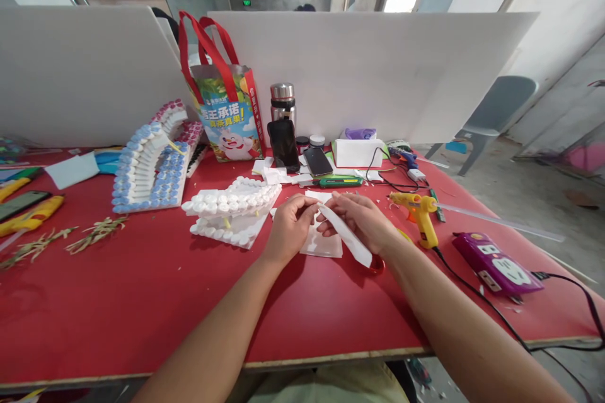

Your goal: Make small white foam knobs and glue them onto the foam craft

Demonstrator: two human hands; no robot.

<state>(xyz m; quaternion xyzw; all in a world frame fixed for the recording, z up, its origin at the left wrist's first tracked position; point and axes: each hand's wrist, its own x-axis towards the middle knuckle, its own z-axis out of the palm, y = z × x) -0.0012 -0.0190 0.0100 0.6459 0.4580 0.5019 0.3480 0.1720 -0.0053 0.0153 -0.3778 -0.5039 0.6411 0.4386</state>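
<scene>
A narrow white paper strip (348,238) slants down to the right between my hands, above the red table. My left hand (292,227) pinches its upper end between thumb and fingertips. Curled around the same end is my right hand (362,220), its thumb and forefinger closed at the strip; its other fingers are partly hidden behind the paper. Below my hands lies a pale, translucent sheet (321,247). A red curved object (377,264) shows beside the strip's lower end, mostly hidden. To the left stands a white model (231,211) built of small rolled pieces on flat panels.
Right of my hands lie a yellow glue gun (420,214) and a purple power box (498,264) with cords. A green utility knife (338,182), phone (317,162), flask (283,101) and shopping bag (231,119) are behind. A blue-and-white model (151,164) stands left.
</scene>
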